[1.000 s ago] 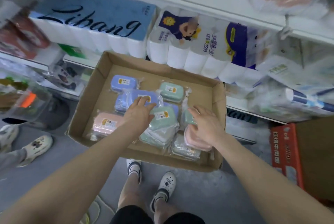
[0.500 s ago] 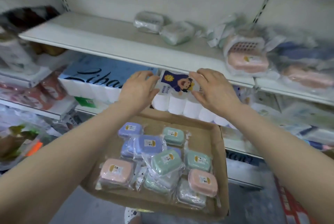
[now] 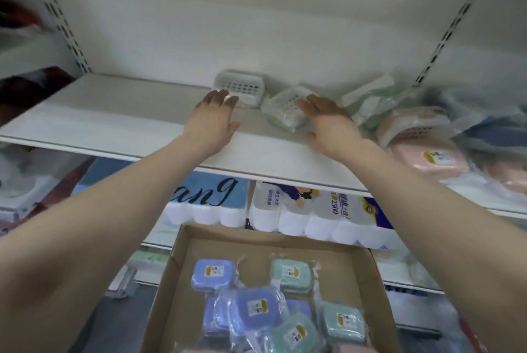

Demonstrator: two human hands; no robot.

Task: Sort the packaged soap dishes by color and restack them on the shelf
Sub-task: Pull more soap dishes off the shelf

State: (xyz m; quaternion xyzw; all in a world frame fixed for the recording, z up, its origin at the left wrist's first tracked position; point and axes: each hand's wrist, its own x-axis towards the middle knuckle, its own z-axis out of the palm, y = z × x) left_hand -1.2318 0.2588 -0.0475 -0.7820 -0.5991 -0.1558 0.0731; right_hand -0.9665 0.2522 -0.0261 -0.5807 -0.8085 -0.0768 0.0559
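Observation:
Both my hands reach onto the white shelf [image 3: 119,113] with straight fingers and hold nothing. My left hand [image 3: 215,118] has its fingertips at the front of a white packaged soap dish [image 3: 242,87]. My right hand [image 3: 325,116] lies beside a tilted green-and-white packaged soap dish [image 3: 285,113], touching its right side. Pink packaged soap dishes [image 3: 422,147] are piled on the shelf to the right. Below, a cardboard box [image 3: 176,267] holds several blue soap dishes [image 3: 253,310] and green soap dishes [image 3: 291,270] in clear wrap.
Packs of toilet paper [image 3: 313,210] fill the shelf under the one I reach onto. Slotted shelf uprights [image 3: 65,24] rise at left and right. Blurred wrapped goods [image 3: 484,113] crowd the far right of the shelf, and red-and-white goods [image 3: 28,90] sit at the left.
My hands have risen from the box, past the toilet paper, onto the upper shelf. The view has tilted up, so the box now sits at the bottom.

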